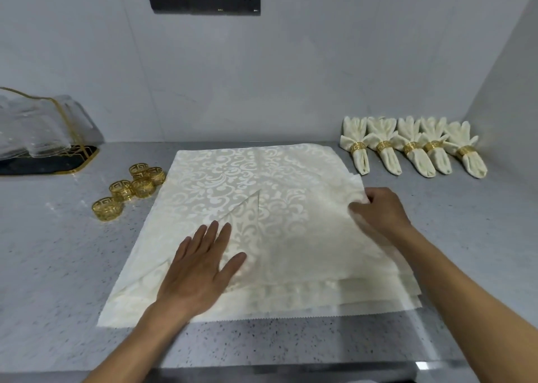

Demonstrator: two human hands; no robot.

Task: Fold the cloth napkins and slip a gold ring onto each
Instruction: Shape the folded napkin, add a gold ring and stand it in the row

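Spread flat at lower centre, the left hand point(201, 269) pins a folded corner of the top napkin point(250, 179) while the right hand point(378, 208) pinches its right edge, loose gold rings point(128, 190) lying nearer the left hand, at centre left.

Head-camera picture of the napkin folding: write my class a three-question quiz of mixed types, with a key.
1. How many finished napkins already wear a ring?
2. True or false: the loose gold rings lie to the right of the flat napkin stack.
3. Which hand pinches the cloth's edge: A left hand, B right hand?

Key: 1. Five. 2. False, they lie to its left. 3. B; the left hand presses flat on the folded-in corner.
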